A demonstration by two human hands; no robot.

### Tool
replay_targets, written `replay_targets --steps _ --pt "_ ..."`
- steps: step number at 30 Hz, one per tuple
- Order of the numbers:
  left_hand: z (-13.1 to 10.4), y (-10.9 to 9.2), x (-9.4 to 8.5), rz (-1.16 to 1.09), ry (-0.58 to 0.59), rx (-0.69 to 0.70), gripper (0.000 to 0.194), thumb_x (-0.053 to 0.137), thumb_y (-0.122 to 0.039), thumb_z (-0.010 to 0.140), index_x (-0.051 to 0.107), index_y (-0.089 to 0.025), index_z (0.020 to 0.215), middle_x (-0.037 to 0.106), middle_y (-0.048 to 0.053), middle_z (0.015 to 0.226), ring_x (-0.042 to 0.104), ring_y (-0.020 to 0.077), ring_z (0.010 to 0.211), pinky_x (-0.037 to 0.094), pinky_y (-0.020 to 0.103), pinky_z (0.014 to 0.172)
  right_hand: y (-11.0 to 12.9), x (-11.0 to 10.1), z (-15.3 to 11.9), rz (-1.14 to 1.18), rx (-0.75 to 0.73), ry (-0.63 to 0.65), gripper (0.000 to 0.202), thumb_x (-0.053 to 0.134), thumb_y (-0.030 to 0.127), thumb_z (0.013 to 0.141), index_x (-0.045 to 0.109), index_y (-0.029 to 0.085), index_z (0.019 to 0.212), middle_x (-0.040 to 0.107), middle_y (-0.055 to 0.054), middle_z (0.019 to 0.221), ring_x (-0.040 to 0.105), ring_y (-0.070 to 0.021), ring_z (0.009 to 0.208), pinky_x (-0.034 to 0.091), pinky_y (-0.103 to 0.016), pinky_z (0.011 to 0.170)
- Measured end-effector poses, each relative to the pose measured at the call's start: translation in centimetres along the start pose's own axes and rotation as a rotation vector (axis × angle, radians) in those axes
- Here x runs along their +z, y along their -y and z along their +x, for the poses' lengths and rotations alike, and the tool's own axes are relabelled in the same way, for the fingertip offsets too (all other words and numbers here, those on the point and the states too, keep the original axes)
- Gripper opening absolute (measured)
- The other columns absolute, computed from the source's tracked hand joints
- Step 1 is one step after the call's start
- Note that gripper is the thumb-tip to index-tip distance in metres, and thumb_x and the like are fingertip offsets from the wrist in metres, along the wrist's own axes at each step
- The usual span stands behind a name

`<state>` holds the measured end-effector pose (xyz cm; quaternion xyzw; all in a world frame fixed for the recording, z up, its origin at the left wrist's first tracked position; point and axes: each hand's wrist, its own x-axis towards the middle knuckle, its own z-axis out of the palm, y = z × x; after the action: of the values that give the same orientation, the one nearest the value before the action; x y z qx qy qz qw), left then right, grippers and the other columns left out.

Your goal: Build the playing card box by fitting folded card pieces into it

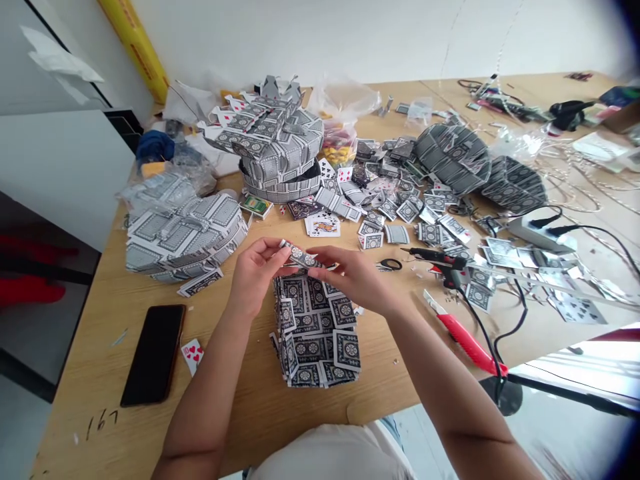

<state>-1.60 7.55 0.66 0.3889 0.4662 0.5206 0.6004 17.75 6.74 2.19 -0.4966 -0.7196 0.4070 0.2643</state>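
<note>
Between my two hands is a playing card (300,257), its patterned back up, bent or folded into a narrow strip. My left hand (257,270) pinches its left end between thumb and fingers. The right end is gripped by my right hand (350,272), thumb below and fingers above. Just under the hands stands a box-like piece built from black-and-white playing cards (317,333), its near end toward me. Whether the held card touches that piece cannot be made out. To the right lie a glue gun (445,263) and black-handled scissors (390,265).
A red utility knife (470,340) lies at the right edge, near cables. Left are a black phone (154,353) and a ten of hearts (192,355). Larger card-built pieces (185,233) stand left and behind. Loose cards (397,233) and a white power strip (543,233) spread across the right.
</note>
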Motion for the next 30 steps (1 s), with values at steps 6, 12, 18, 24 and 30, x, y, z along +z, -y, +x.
replay_targets --steps 6,12,18,24,30 --pt "0.5 0.9 -0.3 0.154 -0.074 0.074 0.041 0.081 -0.041 0.066 0.074 -0.012 0.093 0.073 0.004 0.077 0.068 0.0151 0.065 0.061 0.029 0.063 0.1 1.2 -0.2 -0.157 0.016 -0.087 0.038 0.062 0.035 0.088 0.066 0.020 0.123 0.072 -0.004 0.087 0.062 -0.0150 0.073 0.045 -0.029 0.068" --pt "0.6 0.6 -0.7 -0.052 0.157 -0.137 0.043 0.086 -0.037 0.061 0.077 -0.017 0.098 0.075 0.004 0.092 0.063 0.0087 0.062 0.057 0.022 0.061 1.2 -0.8 -1.0 0.070 -0.143 0.178 0.054 0.059 0.031 0.088 0.050 0.022 0.141 0.068 -0.003 0.099 0.061 -0.0140 0.084 0.050 -0.030 0.080" --pt "0.9 0.4 -1.5 -0.266 0.303 -0.318 0.036 0.080 -0.020 0.072 0.074 -0.017 0.107 0.074 0.004 0.095 0.065 0.0080 0.073 0.055 0.017 0.069 0.8 -3.2 0.9 0.075 -0.437 0.280 0.053 0.061 0.018 0.083 0.056 0.025 0.136 0.064 -0.005 0.107 0.059 -0.0150 0.089 0.051 -0.033 0.083" --pt "0.9 0.7 -1.2 -0.345 0.335 -0.350 0.023 0.076 -0.014 0.074 0.075 -0.013 0.097 0.072 0.004 0.084 0.065 0.0083 0.073 0.054 0.018 0.071 1.2 -2.7 3.7 -0.111 -0.558 0.156 0.026 0.062 0.021 0.090 0.070 0.026 0.114 0.058 -0.007 0.114 0.058 -0.0163 0.101 0.049 -0.034 0.089" --pt "1.1 1.1 -1.5 -0.076 0.257 -0.171 0.036 0.077 -0.039 0.074 0.070 -0.016 0.101 0.071 0.005 0.091 0.067 0.0138 0.078 0.054 0.025 0.070 1.5 -2.3 5.0 -0.228 -0.494 0.135 0.018 0.056 0.022 0.094 0.072 0.016 0.100 0.068 -0.006 0.091 0.060 -0.0132 0.080 0.046 -0.027 0.072"
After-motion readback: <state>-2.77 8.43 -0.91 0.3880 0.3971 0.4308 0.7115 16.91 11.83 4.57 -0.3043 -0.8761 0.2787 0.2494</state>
